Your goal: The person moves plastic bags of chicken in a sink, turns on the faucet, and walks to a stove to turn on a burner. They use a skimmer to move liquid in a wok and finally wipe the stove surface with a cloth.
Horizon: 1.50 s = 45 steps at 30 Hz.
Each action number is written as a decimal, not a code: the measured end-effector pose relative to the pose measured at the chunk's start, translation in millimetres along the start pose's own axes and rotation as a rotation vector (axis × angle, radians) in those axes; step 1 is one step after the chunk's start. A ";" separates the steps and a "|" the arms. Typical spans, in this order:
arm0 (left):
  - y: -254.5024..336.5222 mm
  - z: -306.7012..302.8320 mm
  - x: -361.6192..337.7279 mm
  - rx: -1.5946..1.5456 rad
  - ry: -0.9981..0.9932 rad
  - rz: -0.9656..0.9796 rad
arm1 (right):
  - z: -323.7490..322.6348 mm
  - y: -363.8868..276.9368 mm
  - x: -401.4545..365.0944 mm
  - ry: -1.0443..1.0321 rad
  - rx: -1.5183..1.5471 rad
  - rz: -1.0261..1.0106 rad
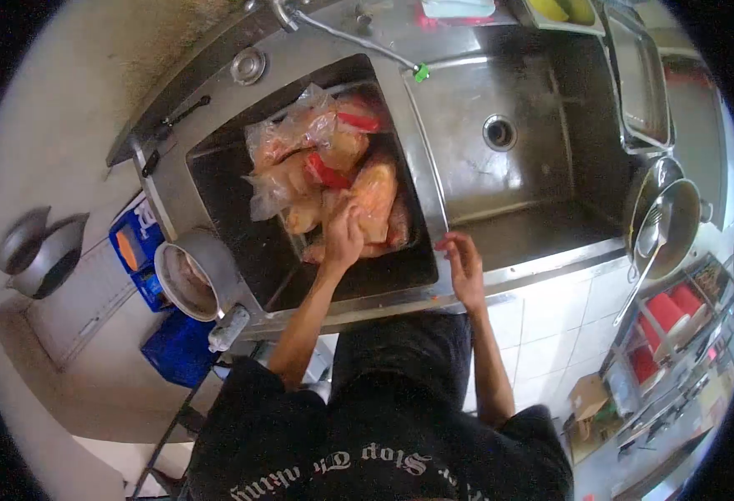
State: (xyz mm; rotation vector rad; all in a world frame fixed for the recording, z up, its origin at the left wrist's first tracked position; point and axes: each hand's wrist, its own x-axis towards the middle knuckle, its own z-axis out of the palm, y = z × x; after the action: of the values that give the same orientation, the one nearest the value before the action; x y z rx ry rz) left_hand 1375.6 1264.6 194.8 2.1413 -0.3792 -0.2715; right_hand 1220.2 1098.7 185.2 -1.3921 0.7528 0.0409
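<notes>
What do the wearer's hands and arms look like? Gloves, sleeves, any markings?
No gloves: the left hand and right hand are bare, with no watch, ring or band that I can make out. Both arms are uncovered up to the short sleeves of a black T-shirt. It carries white lettering on the front, seen upside down and too warped to read fully.

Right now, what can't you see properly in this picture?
Head view only:
- What the bags hold, blurred by crinkled plastic.
- Fingertips of the left hand, buried among the bags, so its grip is unclear.
- The pot contents, too blurry.
- Right-side shelves, tiny and cut by the lens edge.
</notes>
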 end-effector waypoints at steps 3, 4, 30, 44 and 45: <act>60.2 -41.6 -15.7 -0.312 -0.022 0.025 | 22.6 -6.1 8.9 -0.124 0.065 0.022; 79.1 -56.1 -18.5 -0.545 -0.071 -0.016 | 36.2 -10.8 13.7 -0.180 0.126 -0.033; -141.3 41.9 55.7 -0.435 -0.438 -0.470 | 123.2 -70.7 58.7 0.176 -0.910 -0.174; -135.3 9.8 13.9 0.340 -0.032 -0.261 | 143.7 -15.1 109.4 0.026 -1.142 -0.332; -131.8 12.3 15.8 0.397 0.067 -0.209 | 148.9 -17.3 114.6 0.070 -1.070 -0.414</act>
State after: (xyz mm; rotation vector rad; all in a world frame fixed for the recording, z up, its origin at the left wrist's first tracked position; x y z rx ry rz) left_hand 1408.1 1319.7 77.9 2.5791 -0.1789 -0.2585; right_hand 1383.6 1182.2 141.3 -2.5590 0.4737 0.0760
